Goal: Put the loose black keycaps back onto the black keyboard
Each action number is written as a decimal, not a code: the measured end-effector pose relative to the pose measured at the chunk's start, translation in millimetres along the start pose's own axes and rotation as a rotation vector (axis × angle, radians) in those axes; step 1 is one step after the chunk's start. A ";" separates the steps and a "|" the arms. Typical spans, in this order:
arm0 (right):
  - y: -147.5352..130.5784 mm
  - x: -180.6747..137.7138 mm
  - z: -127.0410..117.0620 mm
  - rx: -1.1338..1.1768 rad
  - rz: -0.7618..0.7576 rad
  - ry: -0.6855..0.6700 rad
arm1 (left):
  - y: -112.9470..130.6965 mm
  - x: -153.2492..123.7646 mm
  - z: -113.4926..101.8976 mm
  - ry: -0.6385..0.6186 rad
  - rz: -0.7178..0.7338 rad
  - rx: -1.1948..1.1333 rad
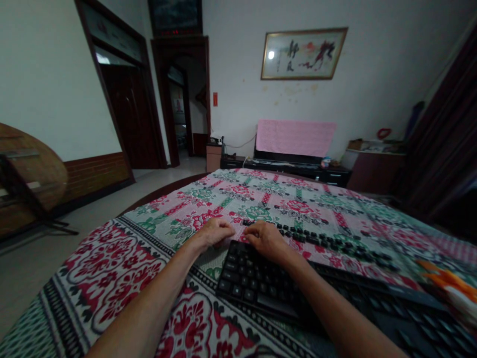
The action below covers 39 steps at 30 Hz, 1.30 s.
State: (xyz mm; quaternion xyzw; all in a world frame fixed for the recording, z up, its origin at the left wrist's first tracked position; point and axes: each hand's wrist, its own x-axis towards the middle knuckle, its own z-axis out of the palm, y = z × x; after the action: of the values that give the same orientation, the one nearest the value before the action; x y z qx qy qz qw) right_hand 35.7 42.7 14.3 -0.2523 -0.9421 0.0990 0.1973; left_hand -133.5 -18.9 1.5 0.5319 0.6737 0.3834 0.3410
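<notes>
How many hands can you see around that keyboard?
2. The left hand is over the patterned cloth, by the far left corner of the keyboard; the right hand is at the keyboard's far edge.

A gilt-framed calligraphy picture (304, 53) hangs at one o'clock. At two, a pink cloth (296, 137) drapes above a low black cabinet (337, 177). A dark curtain (439, 114) falls between two and three. A round tabletop (44, 171) stands on edge at nine, a brown panelled door (130, 114) at ten.
</notes>
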 end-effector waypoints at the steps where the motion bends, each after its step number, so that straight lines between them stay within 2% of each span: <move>1: 4.6 7.0 1.0 -0.056 0.046 0.043 | -4.2 2.2 -0.6 0.068 0.022 -0.018; 4: 16.9 28.3 9.4 -0.215 0.177 0.048 | -14.2 7.3 0.3 0.162 0.031 -0.056; 8: 27.0 49.0 24.7 -0.363 0.315 -0.008 | -18.6 9.9 3.6 0.181 -0.001 -0.049; 11: 29.9 55.5 30.4 -0.402 0.345 -0.063 | -18.6 10.6 4.9 0.174 0.007 -0.063; 14: 27.1 54.3 27.0 -0.380 0.247 -0.041 | -16.4 11.4 5.0 0.177 0.007 -0.099; 18: 13.1 42.9 11.6 -0.191 -0.067 -0.014 | -6.9 10.6 3.8 0.175 0.032 -0.195; 20: 4.1 34.2 2.6 -0.088 -0.180 -0.017 | -0.2 7.7 2.9 0.112 0.056 -0.252; 22: -4.0 24.8 -5.0 -0.010 -0.227 -0.005 | 6.2 3.5 2.3 0.016 0.075 -0.279; 25: -12.2 11.4 -10.5 0.110 -0.220 0.019 | 13.7 -2.4 3.6 -0.083 0.076 -0.289; 27: -14.9 4.4 -9.5 0.182 -0.154 0.047 | 17.6 -4.4 7.1 -0.113 0.048 -0.331; 32: -14.6 -5.7 0.1 0.257 0.099 0.204 | 24.6 -4.4 20.1 -0.079 -0.031 -0.545; 35: -12.3 -9.7 1.1 0.284 0.093 0.248 | 24.6 -4.9 20.9 -0.085 -0.044 -0.602; 39: -9.5 -14.3 -1.6 0.337 -0.001 0.216 | 20.3 -6.0 14.0 -0.135 -0.064 -0.494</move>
State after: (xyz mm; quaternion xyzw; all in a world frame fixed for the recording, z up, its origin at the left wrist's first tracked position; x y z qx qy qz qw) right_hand 43.6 27.4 13.9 -0.2245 -0.8857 0.2274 0.3369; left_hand -110.9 -19.8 13.1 0.4352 0.5519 0.4889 0.5168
